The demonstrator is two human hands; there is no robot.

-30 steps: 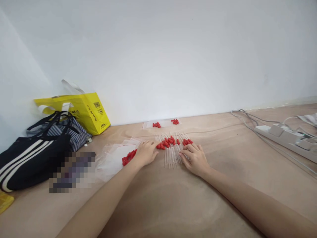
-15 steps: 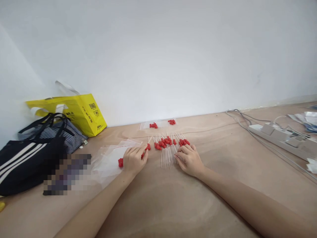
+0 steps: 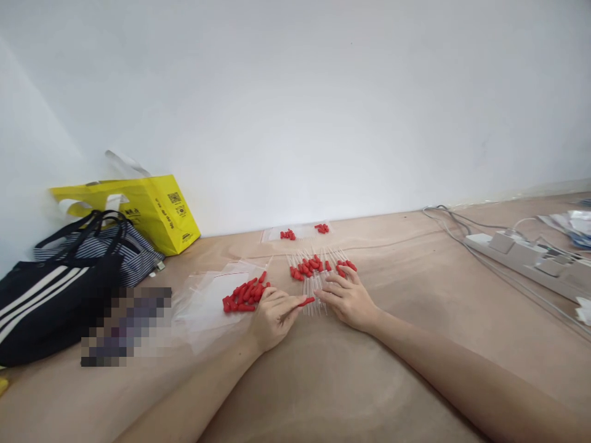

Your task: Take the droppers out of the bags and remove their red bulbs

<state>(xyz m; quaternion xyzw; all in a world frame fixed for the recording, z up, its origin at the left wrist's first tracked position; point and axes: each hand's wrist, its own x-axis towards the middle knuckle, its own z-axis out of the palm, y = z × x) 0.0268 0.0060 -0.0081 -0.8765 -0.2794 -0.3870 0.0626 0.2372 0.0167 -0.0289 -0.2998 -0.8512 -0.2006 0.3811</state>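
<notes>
My left hand (image 3: 276, 317) is closed in a pinch on a small red rubber bulb (image 3: 306, 302), which points right over a row of thin clear tubes (image 3: 311, 286). Opposite it, my right hand (image 3: 348, 298) has its thumb and fingertips drawn together on a thin clear tube at the row's right side; the fingers largely hide that tube. A heap of loose red bulbs (image 3: 247, 294) lies just left of my left hand, on clear plastic bags. Beyond the row, several tubes with red bulbs on their near ends (image 3: 307, 266) fan out away from me.
Against the wall lies a clear bag with red-bulbed tubes (image 3: 295, 232). Flat plastic bags (image 3: 198, 301) spread at left, near a yellow bag (image 3: 152, 209) and a black bag (image 3: 60, 301). A white power strip (image 3: 526, 252) with cables stands at right.
My left hand has moved right from the heap of bulbs, carrying one red bulb to the clear tubes and uncovering the heap. My right hand's fingertips have shifted slightly left, towards it.
</notes>
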